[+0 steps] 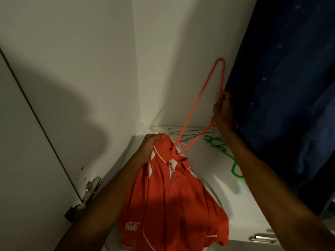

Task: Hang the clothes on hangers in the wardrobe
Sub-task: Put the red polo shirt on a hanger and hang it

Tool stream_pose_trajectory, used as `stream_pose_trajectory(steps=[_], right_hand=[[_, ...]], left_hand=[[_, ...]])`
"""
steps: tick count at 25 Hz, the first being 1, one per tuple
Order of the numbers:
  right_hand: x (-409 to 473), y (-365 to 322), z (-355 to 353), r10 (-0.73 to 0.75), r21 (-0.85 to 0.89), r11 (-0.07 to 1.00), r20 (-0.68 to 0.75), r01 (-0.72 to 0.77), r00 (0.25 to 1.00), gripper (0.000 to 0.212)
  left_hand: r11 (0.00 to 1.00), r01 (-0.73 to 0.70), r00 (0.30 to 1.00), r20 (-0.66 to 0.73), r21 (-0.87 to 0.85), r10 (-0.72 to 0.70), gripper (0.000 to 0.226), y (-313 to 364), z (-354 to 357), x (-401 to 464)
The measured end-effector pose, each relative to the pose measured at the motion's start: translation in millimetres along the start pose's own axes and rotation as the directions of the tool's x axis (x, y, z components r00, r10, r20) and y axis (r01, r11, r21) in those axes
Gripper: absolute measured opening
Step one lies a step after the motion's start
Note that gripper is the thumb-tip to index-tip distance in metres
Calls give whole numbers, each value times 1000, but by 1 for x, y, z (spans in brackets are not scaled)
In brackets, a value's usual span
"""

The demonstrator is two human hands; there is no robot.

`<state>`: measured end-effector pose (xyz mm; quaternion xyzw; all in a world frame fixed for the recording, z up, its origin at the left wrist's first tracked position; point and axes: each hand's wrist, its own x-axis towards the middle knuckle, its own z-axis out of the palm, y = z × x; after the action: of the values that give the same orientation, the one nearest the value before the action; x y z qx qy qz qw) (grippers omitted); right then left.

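A red polo shirt [172,205] with white trim and a white logo hangs from my left hand [151,142], which grips its collar area in the middle of the view. My right hand [223,111] holds a pink plastic hanger [197,105] near its hook, up and to the right. The hanger is tilted, and its lower corner pokes into the shirt's neck opening by the collar. Its other corner points up toward the wardrobe's back wall.
Inside the white wardrobe, grey wire hangers [181,130] and green plastic hangers [224,151] lie on the shelf [226,205]. A dark blue garment [290,96] hangs at the right. The door with metal hinges [87,194] stands at the left.
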<state>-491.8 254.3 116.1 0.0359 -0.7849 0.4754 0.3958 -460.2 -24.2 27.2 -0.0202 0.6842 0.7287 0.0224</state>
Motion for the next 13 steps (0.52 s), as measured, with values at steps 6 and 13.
stream_pose_trajectory(steps=[6,13], right_hand=[[-24,-5,7,1,89,996,132,-13,991,22],[-35,-18,22,-129,202,978,426,45,895,11]], left_hand=[[997,33,999,45,-76,-29,24,12,9,-8],[989,-67,998,-10,-131,66,20,40,15,-15]])
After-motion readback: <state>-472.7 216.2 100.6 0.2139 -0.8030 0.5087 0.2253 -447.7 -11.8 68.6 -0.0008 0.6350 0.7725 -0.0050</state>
